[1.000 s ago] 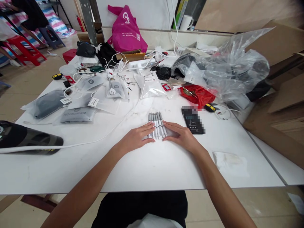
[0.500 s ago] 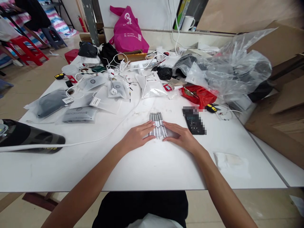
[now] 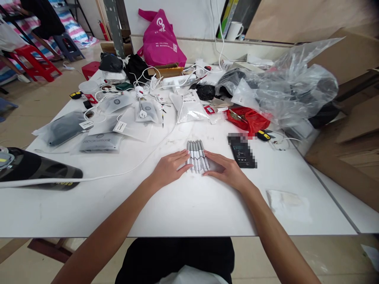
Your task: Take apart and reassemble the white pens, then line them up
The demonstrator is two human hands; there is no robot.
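Observation:
Several grey-and-white pens [image 3: 196, 156] lie side by side in a row on the white table [image 3: 189, 205], their grey ends pointing away from me. On the row's left side is my left hand [image 3: 170, 167], fingers stretched out and thumb apart, its tips at the outermost pen. My right hand [image 3: 225, 170] lies along the opposite side, also with straight fingers and a spread thumb, fingertips against the right-hand pens. Neither hand is wrapped around a pen. A black phone [image 3: 242, 152], partly pixelated, lies just beyond my right hand.
Frosted packets [image 3: 100, 142] and a dark bottle [image 3: 38, 169] lie on the left, with a white cable [image 3: 118, 174] across the table. Further back are a white packet [image 3: 189, 106], a red bag [image 3: 248, 120] and clear plastic [image 3: 296, 86]. Cardboard boxes [image 3: 349, 142] stand right. A person [image 3: 44, 19] sits far left.
My left hand has drawn back slightly to the left, so its fingers cover less of the pens. My right hand stays nearly in place. The view has shifted slightly.

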